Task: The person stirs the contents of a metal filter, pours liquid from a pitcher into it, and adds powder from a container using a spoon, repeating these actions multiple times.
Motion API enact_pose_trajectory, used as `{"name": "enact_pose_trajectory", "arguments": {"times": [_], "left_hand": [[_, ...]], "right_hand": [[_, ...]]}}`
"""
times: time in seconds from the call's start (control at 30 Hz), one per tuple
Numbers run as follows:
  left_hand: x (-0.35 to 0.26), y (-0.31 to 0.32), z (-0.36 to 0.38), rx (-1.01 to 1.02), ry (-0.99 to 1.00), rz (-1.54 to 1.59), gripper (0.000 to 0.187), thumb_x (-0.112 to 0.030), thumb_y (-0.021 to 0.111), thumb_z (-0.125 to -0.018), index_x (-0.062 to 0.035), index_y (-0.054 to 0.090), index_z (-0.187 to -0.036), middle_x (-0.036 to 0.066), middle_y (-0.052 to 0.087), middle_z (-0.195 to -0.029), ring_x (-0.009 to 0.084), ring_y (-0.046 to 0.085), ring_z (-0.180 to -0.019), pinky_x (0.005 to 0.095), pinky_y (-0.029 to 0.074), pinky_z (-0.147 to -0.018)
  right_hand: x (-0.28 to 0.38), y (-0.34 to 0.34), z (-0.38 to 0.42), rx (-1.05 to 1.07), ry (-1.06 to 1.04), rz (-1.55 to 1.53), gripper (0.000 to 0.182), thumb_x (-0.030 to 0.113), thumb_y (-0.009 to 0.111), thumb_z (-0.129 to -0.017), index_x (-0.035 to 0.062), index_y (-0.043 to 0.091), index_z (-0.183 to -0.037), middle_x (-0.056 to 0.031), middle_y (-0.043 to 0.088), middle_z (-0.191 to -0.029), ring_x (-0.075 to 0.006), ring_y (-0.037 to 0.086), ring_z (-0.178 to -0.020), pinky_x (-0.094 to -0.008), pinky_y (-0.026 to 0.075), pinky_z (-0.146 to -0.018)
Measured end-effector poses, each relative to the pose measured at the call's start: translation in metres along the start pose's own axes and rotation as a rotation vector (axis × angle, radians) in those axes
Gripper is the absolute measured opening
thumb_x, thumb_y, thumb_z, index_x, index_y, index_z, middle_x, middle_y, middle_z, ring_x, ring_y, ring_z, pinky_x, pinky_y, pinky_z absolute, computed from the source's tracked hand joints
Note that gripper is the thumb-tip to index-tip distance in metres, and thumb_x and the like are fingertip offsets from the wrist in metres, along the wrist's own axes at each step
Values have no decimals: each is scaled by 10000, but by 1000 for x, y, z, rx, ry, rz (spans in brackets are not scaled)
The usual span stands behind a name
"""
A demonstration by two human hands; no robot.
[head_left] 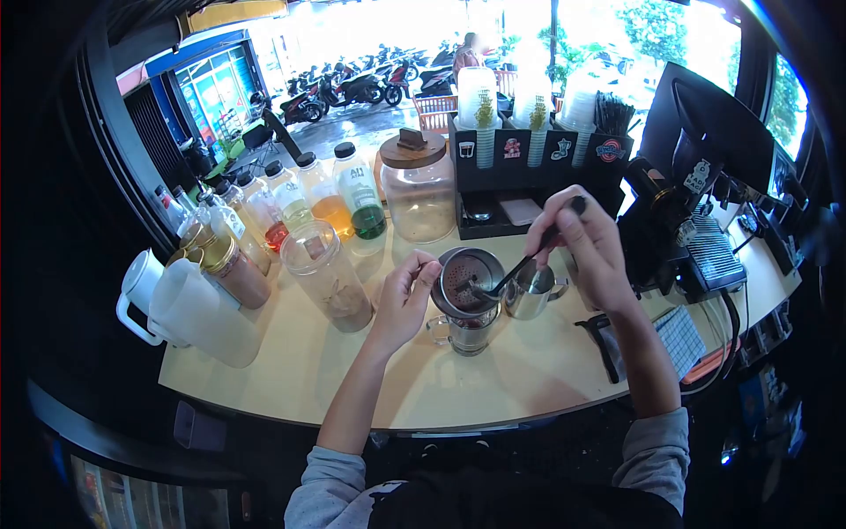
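A round metal strainer (460, 269) sits over a glass mug (470, 338) near the middle of the counter. My left hand (408, 295) is closed at the strainer's left rim, thumb and fingers pinching it. From the right, my right hand (582, 247) grips a spoon (520, 267) by its dark handle. The spoon's bowl dips inside the strainer, where dark bits lie on the mesh. Just right of the mug stands a steel pitcher (530, 295), partly behind the spoon. What is inside the mug is hard to make out.
Left of my hand stand a clear lidded canister (324, 280), a plastic jug (198, 313) and several bottles (359, 189). Behind are a wooden-lidded jar (419, 194) and a black cup holder (538, 163). A coffee machine (661, 220) and a checked cloth (677, 342) are at right.
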State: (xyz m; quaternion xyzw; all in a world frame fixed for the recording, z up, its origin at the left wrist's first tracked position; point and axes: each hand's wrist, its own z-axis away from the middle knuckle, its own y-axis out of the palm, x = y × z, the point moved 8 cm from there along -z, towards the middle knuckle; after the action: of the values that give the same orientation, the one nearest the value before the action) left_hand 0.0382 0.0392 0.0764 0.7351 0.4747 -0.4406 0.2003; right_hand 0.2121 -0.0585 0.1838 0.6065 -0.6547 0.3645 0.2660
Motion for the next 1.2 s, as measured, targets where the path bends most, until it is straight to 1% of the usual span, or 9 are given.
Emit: {"name": "enact_pose_trajectory", "arguments": {"times": [0.23,0.57,0.77,0.83,0.9,0.93,1.1,1.17,1.2], "left_hand": [[16,-1,2,-34,-53,87,228,-237,499,-986,-26,539,-909,-53,469,-753,24,414,-703,186,359,-641],[27,2,8,-32,-91,91,284,-276,477,-993,-32,536,-862,-43,471,-739,44,415,-720,200,355,-660],[34,8,12,2,-140,85,291,-279,465,-997,-38,544,-855,-44,477,-736,49,421,-704,206,360,-658],[41,7,12,6,-160,80,290,-279,463,-997,-39,550,-859,-42,486,-740,50,428,-705,208,362,-656],[48,6,13,12,-182,76,289,-278,462,-997,-40,556,-863,-40,495,-744,52,434,-705,209,364,-655],[50,6,13,13,-192,78,290,-281,458,-998,-39,558,-874,-36,508,-755,52,451,-715,211,379,-673],[53,7,16,7,-210,121,291,-291,444,-1002,-31,566,-955,-9,555,-842,63,518,-813,222,426,-756],[47,3,24,-147,-265,165,283,-301,419,-1010,-56,559,-1034,-26,538,-877,48,486,-811,218,411,-780],[52,3,29,-145,-267,168,283,-301,419,-1010,-56,559,-1034,-26,538,-877,48,486,-811,218,411,-780]], "right_hand": [[-6,-19,12,-229,-18,-74,210,244,372,-1015,48,448,-1021,-115,587,-865,-131,601,-743,-255,520,-655],[-12,-26,26,-309,-37,-200,183,227,423,-1000,44,409,-996,-144,601,-903,-189,663,-789,-278,555,-691],[-14,-30,35,-338,-49,-139,236,226,448,-993,-5,490,-971,-154,606,-931,-210,663,-826,-311,564,-740],[-14,-33,40,-353,-75,-141,231,178,384,-1007,-19,495,-961,-184,593,-977,-213,667,-840,-295,574,-764],[-12,-37,46,-389,-101,-140,243,190,419,-998,-28,523,-972,-177,604,-975,-218,665,-841,-312,569,-763],[-10,-41,50,-421,-133,-138,258,202,454,-990,-37,552,-984,-170,615,-973,-224,662,-842,-330,563,-762],[-10,-55,69,-495,-190,-116,263,176,430,-995,-45,574,-993,-173,608,-989,-230,656,-857,-339,556,-782],[-11,-62,81,-543,-228,-107,281,183,418,-1000,-53,571,-999,-172,597,-1014,-232,650,-861,-340,555,-785],[-15,-66,88,-576,-229,-114,293,184,408,-1003,-58,572,-992,-170,587,-1032,-231,647,-857,-331,557,-772]]}}
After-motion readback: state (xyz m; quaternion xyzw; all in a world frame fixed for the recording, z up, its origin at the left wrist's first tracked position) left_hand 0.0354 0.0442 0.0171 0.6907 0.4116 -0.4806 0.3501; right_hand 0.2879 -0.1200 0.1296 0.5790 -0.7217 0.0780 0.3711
